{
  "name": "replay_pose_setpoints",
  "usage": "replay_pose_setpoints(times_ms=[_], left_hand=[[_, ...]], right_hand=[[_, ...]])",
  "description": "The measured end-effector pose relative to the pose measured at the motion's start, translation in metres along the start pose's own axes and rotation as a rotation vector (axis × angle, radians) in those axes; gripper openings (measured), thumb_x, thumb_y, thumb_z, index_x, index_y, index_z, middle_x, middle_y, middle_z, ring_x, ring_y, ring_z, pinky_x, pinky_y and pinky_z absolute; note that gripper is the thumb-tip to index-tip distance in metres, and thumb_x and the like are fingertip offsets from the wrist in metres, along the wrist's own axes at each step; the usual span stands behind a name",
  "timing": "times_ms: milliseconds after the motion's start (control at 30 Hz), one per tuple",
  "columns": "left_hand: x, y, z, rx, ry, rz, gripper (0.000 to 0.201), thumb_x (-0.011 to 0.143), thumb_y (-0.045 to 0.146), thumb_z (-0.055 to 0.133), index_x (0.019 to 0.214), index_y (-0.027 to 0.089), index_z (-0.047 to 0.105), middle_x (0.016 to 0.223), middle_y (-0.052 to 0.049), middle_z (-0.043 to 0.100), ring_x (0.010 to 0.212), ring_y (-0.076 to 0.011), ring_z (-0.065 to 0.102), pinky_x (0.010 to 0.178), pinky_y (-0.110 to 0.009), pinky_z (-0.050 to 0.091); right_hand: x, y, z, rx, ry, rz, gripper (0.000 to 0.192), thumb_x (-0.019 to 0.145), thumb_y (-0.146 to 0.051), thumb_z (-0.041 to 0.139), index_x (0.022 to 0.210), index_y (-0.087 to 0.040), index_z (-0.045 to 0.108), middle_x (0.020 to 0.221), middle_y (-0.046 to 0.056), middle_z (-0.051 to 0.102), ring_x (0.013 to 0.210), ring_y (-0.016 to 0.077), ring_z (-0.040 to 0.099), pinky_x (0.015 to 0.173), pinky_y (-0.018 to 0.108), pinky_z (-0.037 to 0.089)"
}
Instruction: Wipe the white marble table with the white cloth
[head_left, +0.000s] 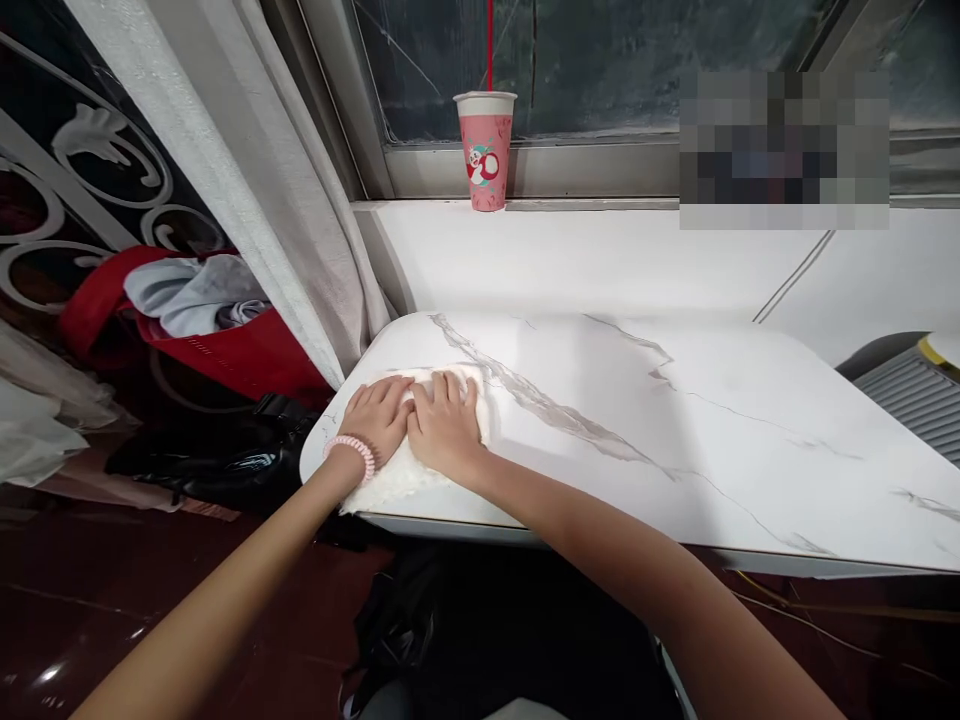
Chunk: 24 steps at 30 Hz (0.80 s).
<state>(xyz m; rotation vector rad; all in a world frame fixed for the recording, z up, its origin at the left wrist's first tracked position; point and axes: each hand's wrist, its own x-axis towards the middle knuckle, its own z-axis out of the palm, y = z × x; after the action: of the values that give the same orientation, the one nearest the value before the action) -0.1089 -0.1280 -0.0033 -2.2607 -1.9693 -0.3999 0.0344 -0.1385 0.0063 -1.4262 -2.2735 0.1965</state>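
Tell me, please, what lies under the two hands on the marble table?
A white cloth lies flat under the left hand and right hand, on the table's near-left corner. The cloth's middle and the tabletop beneath it are covered.

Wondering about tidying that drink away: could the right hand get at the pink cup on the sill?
Probably yes, with a long stretch. The right hand lies flat on the white cloth; only bare marble table and sill lie before the pink cup.

Light is soft and even on the white marble table (675, 420), which shows no hard glare; below its near edge the dark floor carries small bright reflections. Above the table the window glass is dim. Straight lines bow toward the edges, and a pixelated block sits above the table's right half
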Motion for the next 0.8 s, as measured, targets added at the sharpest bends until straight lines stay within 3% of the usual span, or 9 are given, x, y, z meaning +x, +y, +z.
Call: replay_pose_setpoints(times_ms=[367, 633, 800], left_hand=[[0.108, -0.037, 0.017, -0.060, -0.034, -0.026, 0.045, 0.091, 0.031, 0.033, 0.129, 0.021, 0.057, 0.136, -0.007, 0.060, 0.128, -0.0257, 0.051, 0.113, -0.043, 0.034], [0.180, -0.027, 0.035, -0.066, -0.045, -0.047, 0.044, 0.092, 0.031, 0.035, 0.129, 0.020, 0.057, 0.136, -0.008, 0.060, 0.128, -0.0261, 0.051, 0.112, -0.042, 0.035], [0.208, -0.024, 0.046, -0.065, -0.034, -0.044, 0.043, 0.093, 0.031, 0.036, 0.129, 0.022, 0.058, 0.134, -0.006, 0.061, 0.127, -0.0253, 0.053, 0.112, -0.040, 0.035]], right_hand=[[0.107, 0.025, 0.033, 0.027, 0.075, 0.076, 0.040, 0.097, -0.026, 0.036, 0.132, -0.019, 0.055, 0.137, 0.015, 0.052, 0.133, 0.0309, 0.036, 0.114, 0.056, 0.018], [0.162, 0.067, 0.037, 0.022, 0.107, 0.107, 0.038, 0.097, -0.024, 0.038, 0.129, -0.019, 0.057, 0.136, 0.014, 0.054, 0.131, 0.0292, 0.038, 0.114, 0.055, 0.019], [0.183, 0.085, 0.037, 0.029, 0.109, 0.140, 0.038, 0.097, -0.025, 0.037, 0.129, -0.019, 0.057, 0.136, 0.012, 0.054, 0.132, 0.0280, 0.038, 0.115, 0.053, 0.018]])
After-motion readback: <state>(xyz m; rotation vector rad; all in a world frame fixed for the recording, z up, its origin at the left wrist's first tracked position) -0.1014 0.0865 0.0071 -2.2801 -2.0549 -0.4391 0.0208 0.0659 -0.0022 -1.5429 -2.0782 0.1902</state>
